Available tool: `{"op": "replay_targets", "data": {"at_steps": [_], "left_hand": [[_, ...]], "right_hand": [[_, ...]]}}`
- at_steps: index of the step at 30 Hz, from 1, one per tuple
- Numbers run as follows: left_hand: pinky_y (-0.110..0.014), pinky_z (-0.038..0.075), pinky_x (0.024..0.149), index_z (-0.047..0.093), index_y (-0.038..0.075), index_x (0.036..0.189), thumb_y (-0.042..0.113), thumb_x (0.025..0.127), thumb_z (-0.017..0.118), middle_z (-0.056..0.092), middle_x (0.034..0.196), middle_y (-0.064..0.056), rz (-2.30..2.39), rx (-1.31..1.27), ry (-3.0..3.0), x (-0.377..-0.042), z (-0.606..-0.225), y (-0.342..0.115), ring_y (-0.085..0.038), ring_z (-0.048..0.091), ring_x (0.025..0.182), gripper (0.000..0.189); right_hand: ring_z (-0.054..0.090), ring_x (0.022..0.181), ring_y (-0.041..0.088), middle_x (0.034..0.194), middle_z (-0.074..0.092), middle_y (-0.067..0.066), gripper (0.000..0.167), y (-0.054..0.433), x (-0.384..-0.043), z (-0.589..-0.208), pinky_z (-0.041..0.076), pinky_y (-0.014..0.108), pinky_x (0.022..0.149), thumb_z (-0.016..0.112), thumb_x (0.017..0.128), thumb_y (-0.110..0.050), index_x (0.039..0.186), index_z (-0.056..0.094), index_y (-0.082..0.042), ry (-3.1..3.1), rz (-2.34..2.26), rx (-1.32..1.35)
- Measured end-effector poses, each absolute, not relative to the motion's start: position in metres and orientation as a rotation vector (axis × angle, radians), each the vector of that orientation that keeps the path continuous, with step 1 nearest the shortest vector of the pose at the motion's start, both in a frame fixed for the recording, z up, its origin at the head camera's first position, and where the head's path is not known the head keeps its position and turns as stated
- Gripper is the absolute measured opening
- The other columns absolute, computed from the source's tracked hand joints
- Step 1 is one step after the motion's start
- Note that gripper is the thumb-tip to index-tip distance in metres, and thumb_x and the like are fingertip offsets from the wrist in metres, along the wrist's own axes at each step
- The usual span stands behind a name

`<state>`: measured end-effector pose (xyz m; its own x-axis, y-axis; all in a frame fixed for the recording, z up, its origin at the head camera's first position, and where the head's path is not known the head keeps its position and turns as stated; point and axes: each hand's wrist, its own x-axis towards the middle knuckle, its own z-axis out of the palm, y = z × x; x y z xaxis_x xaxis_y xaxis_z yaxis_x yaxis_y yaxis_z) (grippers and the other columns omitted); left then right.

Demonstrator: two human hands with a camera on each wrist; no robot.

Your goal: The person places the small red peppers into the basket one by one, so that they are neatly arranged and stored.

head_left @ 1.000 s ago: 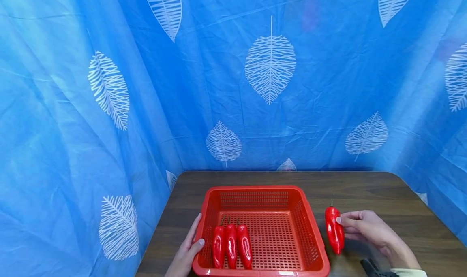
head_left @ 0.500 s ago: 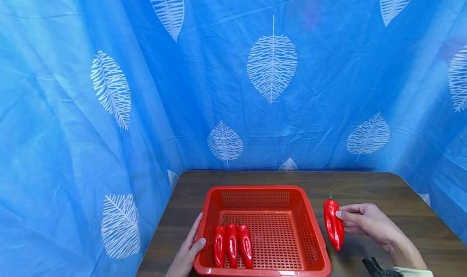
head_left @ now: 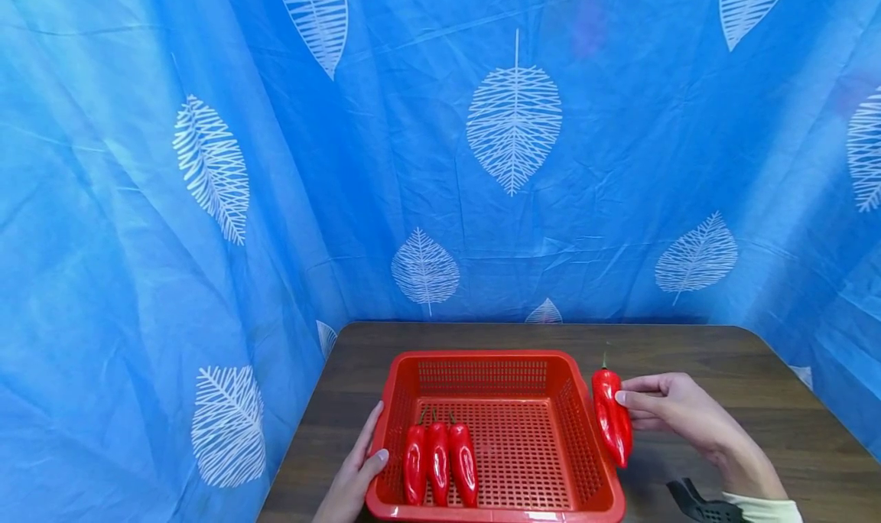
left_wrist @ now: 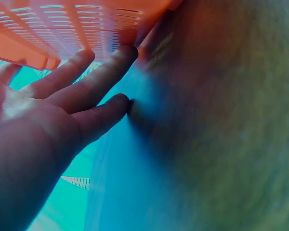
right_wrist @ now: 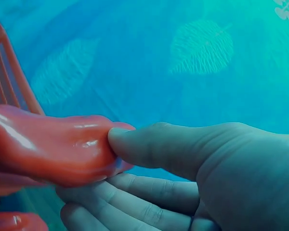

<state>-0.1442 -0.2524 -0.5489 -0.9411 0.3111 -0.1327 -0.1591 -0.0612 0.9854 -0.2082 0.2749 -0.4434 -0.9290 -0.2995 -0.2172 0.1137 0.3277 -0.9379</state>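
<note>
Blue cloth (head_left: 413, 164) printed with white leaves hangs behind a dark wood counter (head_left: 688, 347). Left of the counter's middle stands a red basket (head_left: 482, 355); three peppers (head_left: 438, 463) lie side by side near its near left corner, stems toward the far edge. The left hand (head_left: 347, 481) rests against the basket's left rim, fingers fairly straight and thumb on top. The right hand (head_left: 681, 412) pinches a fourth pepper (head_left: 609, 416) by its flank, at the basket's right rim; whether pepper and rim touch, I cannot tell.

The step in hand seems to be moving this pepper over the rim. Its glossy skin may slip, so a light but firm pinch should serve. The lower tip probably needs raising clear before any sideways travel, while the left hand's steadying touch should keep the basket from sliding.
</note>
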Motion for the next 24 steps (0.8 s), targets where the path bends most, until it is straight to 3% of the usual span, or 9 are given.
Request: {"op": "replay_targets", "data": {"at_steps": [13, 24], "left_hand": [[-0.058, 0.06, 0.106, 0.0, 0.032, 0.178, 0.033, 0.116, 0.051, 0.007, 0.181, -0.028, 2.08, 0.165, 1.886, -0.144, -0.548, -0.251, -0.042, 0.051, 0.151, 0.081], [-0.058, 0.06, 0.106, -0.001, 0.033, 0.178, 0.034, 0.115, 0.052, 0.007, 0.182, -0.028, 2.082, 0.151, 1.872, -0.145, -0.548, -0.251, -0.042, 0.052, 0.151, 0.082]], "right_hand": [[0.083, 0.1, 0.033, 0.114, 0.082, 0.02, 0.052, 0.224, -0.217, -0.436, 0.07, 0.046, 0.086, 0.074, 0.105, -0.022, 0.137, 0.063, 0.018, 2.311, -1.582, -0.201], [0.082, 0.093, 0.029, 0.111, 0.081, 0.018, 0.042, 0.181, -0.227, -0.436, 0.07, 0.051, 0.086, 0.078, 0.101, -0.016, 0.131, 0.07, 0.013, 2.3, -1.553, -0.286]]}}
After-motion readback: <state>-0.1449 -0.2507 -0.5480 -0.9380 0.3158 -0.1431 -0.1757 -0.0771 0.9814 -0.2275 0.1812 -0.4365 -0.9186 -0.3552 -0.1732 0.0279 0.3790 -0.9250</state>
